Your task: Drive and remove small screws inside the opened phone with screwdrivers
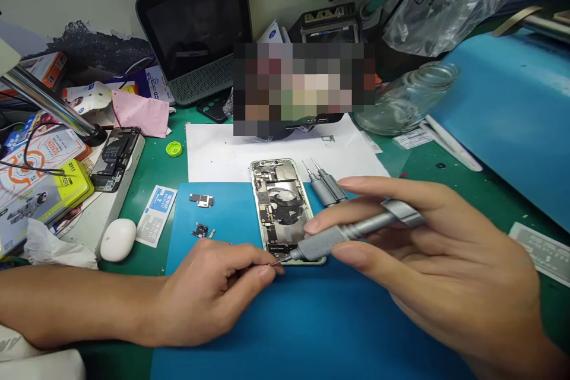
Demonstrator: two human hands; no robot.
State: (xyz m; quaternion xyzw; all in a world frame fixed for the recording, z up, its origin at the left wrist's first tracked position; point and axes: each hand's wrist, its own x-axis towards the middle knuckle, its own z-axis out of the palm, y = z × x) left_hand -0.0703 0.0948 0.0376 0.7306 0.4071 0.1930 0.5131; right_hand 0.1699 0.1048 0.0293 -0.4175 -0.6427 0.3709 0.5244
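Observation:
My right hand grips a grey precision screwdriver, its shaft slanting down to the left. The thumb and index finger of my left hand are pinched together at the screwdriver's tip, just past the lower edge of an opened phone. Whether a tiny part sits between those fingertips is hidden. The phone lies with its inner boards and a dark round coil showing. Beyond my right fingers, two more grey screwdrivers lie side by side. Two small phone parts, a metal-plated one and a dark one, rest left of the phone.
Beneath the work is a blue mat, with white paper behind it. A white earbud case and another opened phone stand left. A tablet-like screen leans at the back; a glass jar lies right.

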